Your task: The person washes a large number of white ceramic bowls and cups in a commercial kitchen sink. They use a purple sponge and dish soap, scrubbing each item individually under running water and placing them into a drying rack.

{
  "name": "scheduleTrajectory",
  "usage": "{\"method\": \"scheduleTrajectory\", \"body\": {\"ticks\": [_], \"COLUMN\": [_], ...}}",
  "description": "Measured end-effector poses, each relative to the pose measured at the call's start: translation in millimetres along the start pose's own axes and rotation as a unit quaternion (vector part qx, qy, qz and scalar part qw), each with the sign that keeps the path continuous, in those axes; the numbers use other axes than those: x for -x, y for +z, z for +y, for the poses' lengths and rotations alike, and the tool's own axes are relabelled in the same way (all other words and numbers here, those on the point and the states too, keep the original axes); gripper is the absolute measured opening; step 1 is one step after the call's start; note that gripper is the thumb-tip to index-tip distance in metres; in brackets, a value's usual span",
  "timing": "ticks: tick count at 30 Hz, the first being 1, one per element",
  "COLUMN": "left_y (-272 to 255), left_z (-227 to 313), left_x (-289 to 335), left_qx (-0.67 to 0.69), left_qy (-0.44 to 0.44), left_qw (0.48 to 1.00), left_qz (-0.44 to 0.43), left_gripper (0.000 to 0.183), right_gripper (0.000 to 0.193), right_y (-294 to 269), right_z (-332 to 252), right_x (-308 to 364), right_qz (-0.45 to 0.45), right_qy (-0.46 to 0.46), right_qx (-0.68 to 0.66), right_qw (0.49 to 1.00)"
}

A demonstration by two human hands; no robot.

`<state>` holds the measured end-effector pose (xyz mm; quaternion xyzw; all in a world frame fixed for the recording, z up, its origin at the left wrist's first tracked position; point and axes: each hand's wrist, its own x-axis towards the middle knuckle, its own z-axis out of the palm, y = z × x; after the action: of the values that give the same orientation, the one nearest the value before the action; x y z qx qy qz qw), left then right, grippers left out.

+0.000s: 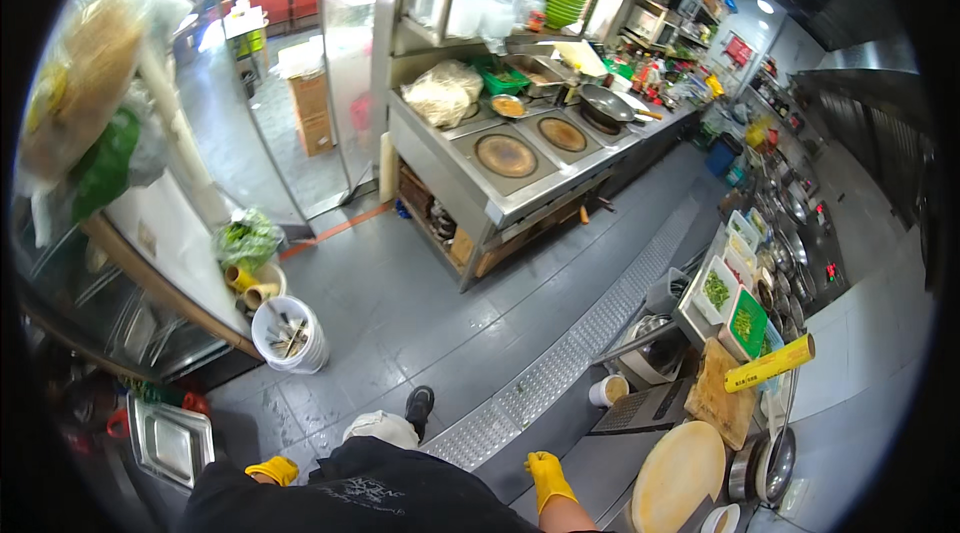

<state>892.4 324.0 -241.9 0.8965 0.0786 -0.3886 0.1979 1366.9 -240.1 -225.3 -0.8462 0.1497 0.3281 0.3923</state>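
Note:
My left hand [276,470], in a yellow glove, hangs low beside my dark top, partly covered by the sleeve. Its fingers look curled, and nothing shows in them. My right hand [546,479], also gloved in yellow, is held out to the other side with its fingers folded in and no object visible. A rectangular metal tray [172,440] is the thing nearest my left hand. To the right of my right hand lie a round pale cutting board [680,478] and a steel counter. Both hands are apart from these things.
A steel stove counter [480,198] carries a black wok [606,105]. A white bucket [290,335] with utensils stands on the floor at left. A perforated metal floor strip [560,363] runs along the right counter. A yellow box [770,363] sticks out near a wooden board [722,395].

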Motion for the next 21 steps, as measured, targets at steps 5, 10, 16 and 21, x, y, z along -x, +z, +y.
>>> {"method": "scheduleTrajectory", "body": {"ticks": [5,10,16,21], "left_y": [-106.2,-285.7,-456.6,-559.6], "left_z": [-24.1,29.8,116.8,281.5], "left_x": [-118.0,-262.4,-403.2,-423.8], "left_qx": [0.021,0.078,0.374,0.446], "left_qy": [-0.028,-0.078,0.045,0.196], "left_qw": [0.999,0.992,0.924,0.873], "left_qz": [-0.018,0.062,0.057,0.016], "left_gripper": [0.031,0.031,0.039,0.046], "right_gripper": [0.032,0.034,0.027,0.033], "right_y": [-10.5,-39.6,-65.7,-72.7], "right_z": [-37.4,-17.2,-63.6,47.9], "right_x": [-11.4,-24.1,13.1,8.2], "right_qz": [0.019,0.093,0.052,-0.011], "right_qy": [0.063,0.077,0.134,0.197], "right_qx": [0.031,0.019,-0.305,-0.423], "right_qw": [0.997,0.993,0.942,0.884]}}
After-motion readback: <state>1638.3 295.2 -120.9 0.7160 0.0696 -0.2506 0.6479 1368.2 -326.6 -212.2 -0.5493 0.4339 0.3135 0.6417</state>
